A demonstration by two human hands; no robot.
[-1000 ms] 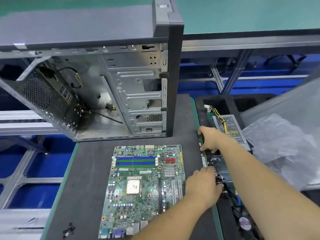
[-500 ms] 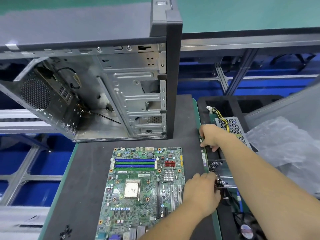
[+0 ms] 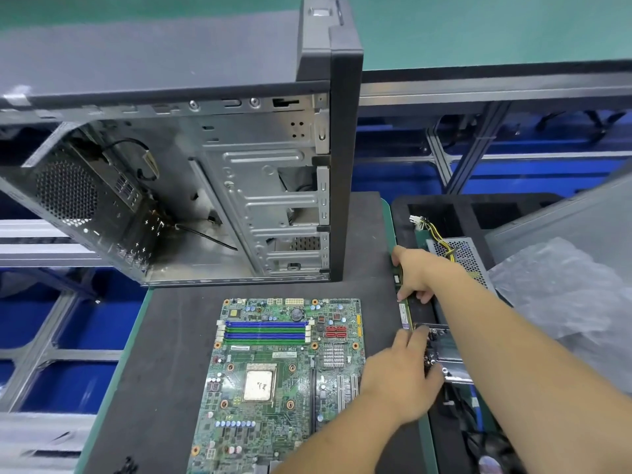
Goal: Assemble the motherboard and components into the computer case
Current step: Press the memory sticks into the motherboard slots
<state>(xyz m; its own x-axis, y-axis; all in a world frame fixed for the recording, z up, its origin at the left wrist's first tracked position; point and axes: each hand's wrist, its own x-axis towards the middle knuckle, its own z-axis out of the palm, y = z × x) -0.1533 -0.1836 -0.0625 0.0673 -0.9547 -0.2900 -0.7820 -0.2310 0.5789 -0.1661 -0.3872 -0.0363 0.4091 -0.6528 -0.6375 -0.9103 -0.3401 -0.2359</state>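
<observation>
I have only the one head-worn wide-angle view, looking forward and steeply down from close above the dark work mat, so no second view shares anything with it. The motherboard sits low at centre, near the lens, the open computer case stands farther off at the top, and both forearms enter from the lower right. The edges bow and soften, so I think the benches behind lie well back.

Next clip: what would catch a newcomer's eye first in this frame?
The open case standing at the back of the mat, its bare metal interior facing the camera. In front of it the green motherboard lies flat on the mat. At the right edge, both hands reach into a foam tray: the right hand grips the far end of a RAM stick, the left hand is at its near end.
</observation>
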